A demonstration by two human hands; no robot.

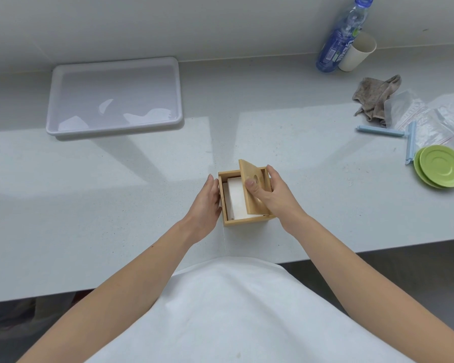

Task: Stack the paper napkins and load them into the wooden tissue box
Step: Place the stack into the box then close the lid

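The wooden tissue box (247, 221) is set near the front middle of the pale surface (116, 205), directly before the person. A stack of white paper napkins (237, 200) is seen inside it, lying flat and slightly askew against the left inner wall. The wooden lid (255, 204), marked by a round opening, is held tilted over the right half of the box, its far corner raised above the rim. The lid is pinched by the right hand (275, 195), the thumb laid on its upper face and the fingers curled behind its right edge. The left hand (206, 203) is laid against the outer left wall of the box, fingers straight and together, nothing being gripped.

A shallow white tray (116, 128) is placed at the far left. At the far right, a blue bottle (338, 40) and a paper cup (357, 53) are stood by the wall, with a grey cloth (375, 98), what seem to be clear plastic bags (430, 119), blue clips (383, 132) and stacked green saucers (440, 170) nearer.
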